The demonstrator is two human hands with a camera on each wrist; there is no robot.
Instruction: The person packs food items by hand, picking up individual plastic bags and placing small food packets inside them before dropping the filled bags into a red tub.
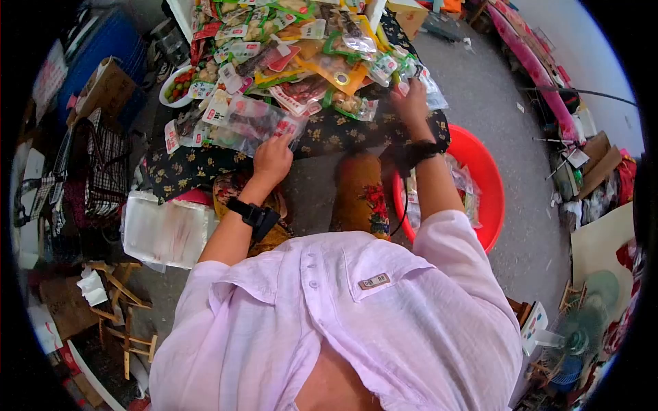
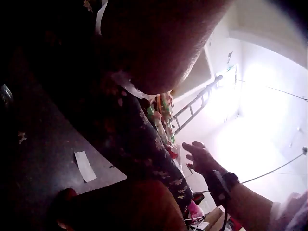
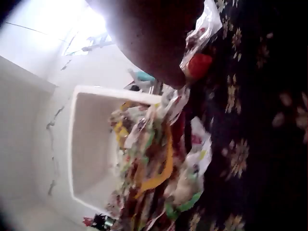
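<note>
Nearest us, a pale lilac shirt [image 1: 308,315]: thin, creased cloth. Beyond it, at the front of the cloth-covered tabletop [image 1: 329,133], the left hand [image 1: 273,161] has its fingers pinching the near edge of a clear packet [image 1: 250,118], dark pieces showing through the film. We judge it light and limp, slick outside, sagging where the contents gather. Best hold, we think: the flat edge or a corner, thumb against fingers — a grip on the middle would squeeze what is inside.

To the right, on the floor, a red basin [image 1: 490,198]: smooth, round, probably plastic, with more packets inside. The right hand [image 1: 410,103] is at the tabletop's right side, beside a pale, glossy packet [image 1: 433,92]; blur hides its fingers, so we cannot tell whether they pinch anything.

Farther, a loose heap of packets [image 1: 281,65]: crinkled film, some edged green or orange, likely to slide over one another. At its left, a smooth white bowl [image 1: 175,103] of small, round red and green things. Behind the heap, a white box [image 3: 73,144] — stiff, straight-walled, rounded at the corners.
</note>
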